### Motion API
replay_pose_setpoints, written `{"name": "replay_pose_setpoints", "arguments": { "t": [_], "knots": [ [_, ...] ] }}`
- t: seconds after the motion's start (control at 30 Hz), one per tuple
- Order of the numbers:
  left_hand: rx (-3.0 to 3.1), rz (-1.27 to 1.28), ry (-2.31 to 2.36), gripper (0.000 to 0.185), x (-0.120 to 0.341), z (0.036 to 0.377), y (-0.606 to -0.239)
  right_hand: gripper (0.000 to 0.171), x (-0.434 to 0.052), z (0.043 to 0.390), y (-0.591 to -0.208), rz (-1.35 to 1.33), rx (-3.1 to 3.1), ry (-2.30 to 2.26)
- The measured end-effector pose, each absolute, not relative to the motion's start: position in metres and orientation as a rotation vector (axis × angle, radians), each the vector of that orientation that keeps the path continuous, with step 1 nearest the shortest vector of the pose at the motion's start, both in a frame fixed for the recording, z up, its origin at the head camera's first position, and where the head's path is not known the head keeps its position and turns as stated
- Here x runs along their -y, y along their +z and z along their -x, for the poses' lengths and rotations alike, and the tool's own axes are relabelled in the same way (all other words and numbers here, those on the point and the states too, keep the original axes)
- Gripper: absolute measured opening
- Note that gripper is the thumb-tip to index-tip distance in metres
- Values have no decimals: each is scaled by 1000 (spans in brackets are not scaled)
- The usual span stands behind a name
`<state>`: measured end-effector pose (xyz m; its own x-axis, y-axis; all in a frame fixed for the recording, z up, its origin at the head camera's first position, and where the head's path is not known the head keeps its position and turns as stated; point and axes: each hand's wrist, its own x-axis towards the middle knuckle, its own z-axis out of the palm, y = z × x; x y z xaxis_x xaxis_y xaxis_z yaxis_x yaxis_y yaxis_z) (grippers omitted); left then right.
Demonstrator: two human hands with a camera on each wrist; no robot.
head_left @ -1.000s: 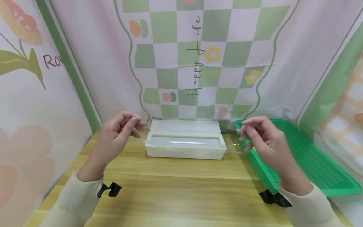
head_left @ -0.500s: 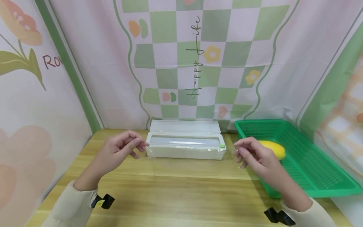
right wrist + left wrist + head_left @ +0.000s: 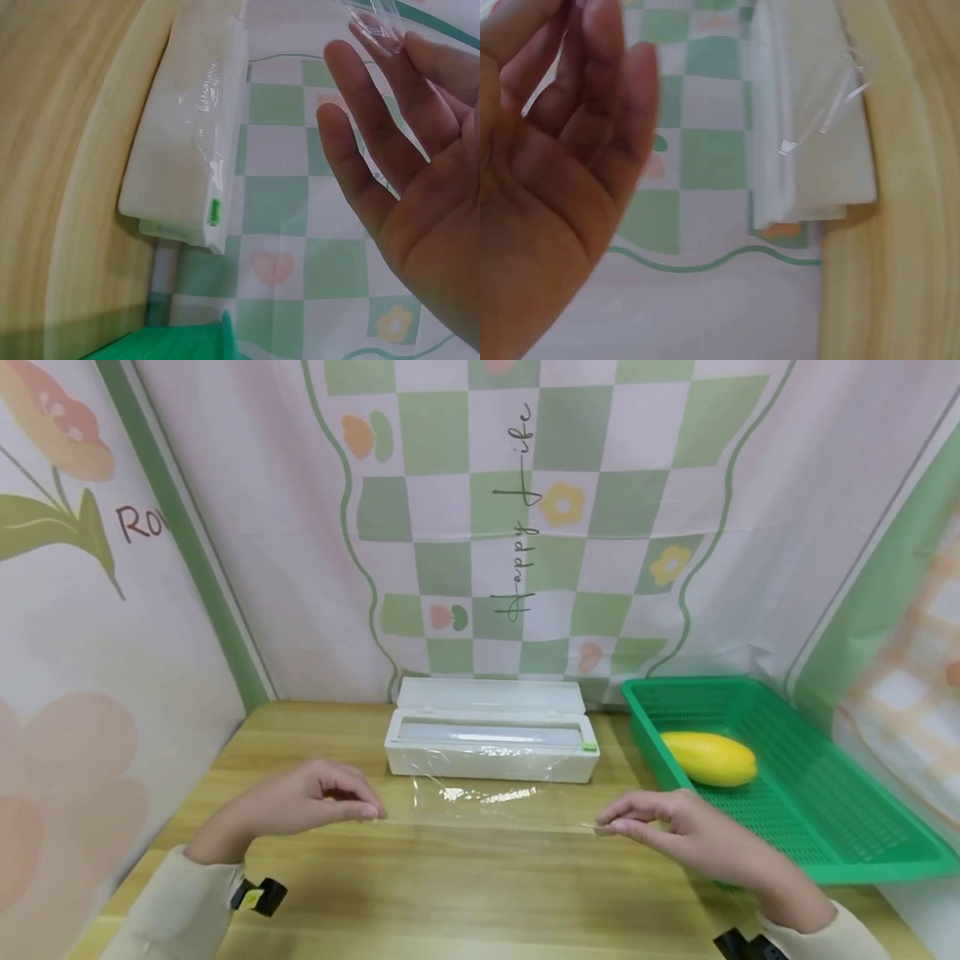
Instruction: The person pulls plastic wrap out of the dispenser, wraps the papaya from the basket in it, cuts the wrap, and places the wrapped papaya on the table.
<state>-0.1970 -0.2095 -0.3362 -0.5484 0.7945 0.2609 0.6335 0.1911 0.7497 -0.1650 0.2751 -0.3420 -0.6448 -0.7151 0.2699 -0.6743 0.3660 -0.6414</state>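
Observation:
A thin clear sheet of cling film (image 3: pixel 487 795) stretches between my two hands, low over the table in front of the white cling film box (image 3: pixel 487 765). My left hand (image 3: pixel 315 797) pinches its left end between thumb and fingertips. At the other end, my right hand (image 3: pixel 682 835) pinches a corner; the right wrist view shows the crinkled film (image 3: pixel 381 28) at the thumb and forefinger, the other fingers loosely bent. The box's lid (image 3: pixel 489 695) stands raised, with a roll (image 3: pixel 491 735) inside. In the left wrist view, the left fingertips are partly cut off at the top.
To the right sits a green perforated basket (image 3: pixel 825 793) with a yellow oval fruit (image 3: pixel 711 760) in it. The wooden table (image 3: pixel 465 902) meets patterned cloth walls (image 3: pixel 502 560) at the back and sides. A small green slider (image 3: pixel 588 746) is on the box's right end.
Both hands have come down and nearer to me, drawing the film from above the box to low over the table. The right hand uncovered the yellow fruit. The box has stayed put.

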Motion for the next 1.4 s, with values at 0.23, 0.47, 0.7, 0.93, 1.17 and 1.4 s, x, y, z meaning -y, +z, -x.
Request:
{"name": "replay_pose_setpoints", "arguments": {
  "t": [0.23, 0.47, 0.7, 0.93, 1.17, 1.4],
  "knots": [
    [-2086, -1276, 1145, 14, 203, 192, -362, 18, -275, 165, -364, 1390, -2364, -1042],
    [-2025, -1183, 1052, 15, 192, 190, -390, 8, -268, 165, -388, 1327, -2286, -964],
    [-2110, -1110, 898, 3, 187, 182, -408, 7, -263, 162, -407, 1277, -2254, -893],
    [-2093, -1002, 892, 9, 186, 178, -412, 18, -254, 158, -419, 1241, -2209, -870],
    [-2199, -1099, 875, 11, 184, 183, -407, 18, -250, 156, -425, 1140, -2175, -948],
    [-2525, -1306, 809, 35, 164, 188, -423, 17, -249, 157, -427, 1138, -2201, -943]
  ]
}}
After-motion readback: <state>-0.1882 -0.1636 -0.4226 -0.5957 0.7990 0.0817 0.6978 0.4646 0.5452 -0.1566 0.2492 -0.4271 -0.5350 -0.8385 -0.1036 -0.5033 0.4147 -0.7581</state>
